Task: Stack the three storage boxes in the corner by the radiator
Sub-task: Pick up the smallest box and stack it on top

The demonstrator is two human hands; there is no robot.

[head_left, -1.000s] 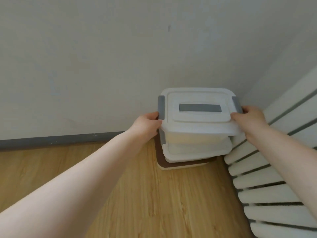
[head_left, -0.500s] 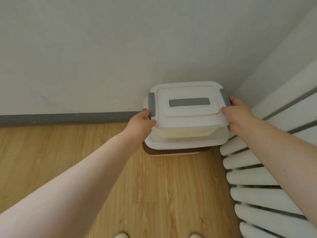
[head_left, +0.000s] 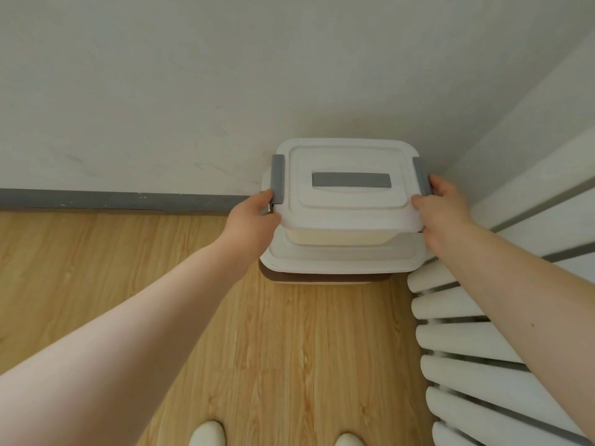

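1. Grip first: your left hand [head_left: 254,217] and right hand [head_left: 442,210] are each closed on a side of the top storage box [head_left: 346,201], just below its grey latches [head_left: 277,178]. That box sits on or just above the white lid of the middle box [head_left: 341,259]; contact cannot be told.
2. Stack: the middle box rests on a brown-rimmed bottom box [head_left: 322,279], all in the corner just beside the radiator [head_left: 467,342].
3. Letting go before the top box is seated could let it slide off toward the wooden floor [head_left: 161,268].
4. Its base is narrower than the lid beneath, so an off-centre landing could leave it tilted.
5. Your right hand is squeezed between box and radiator; pulling out fast could nudge the stack sideways.
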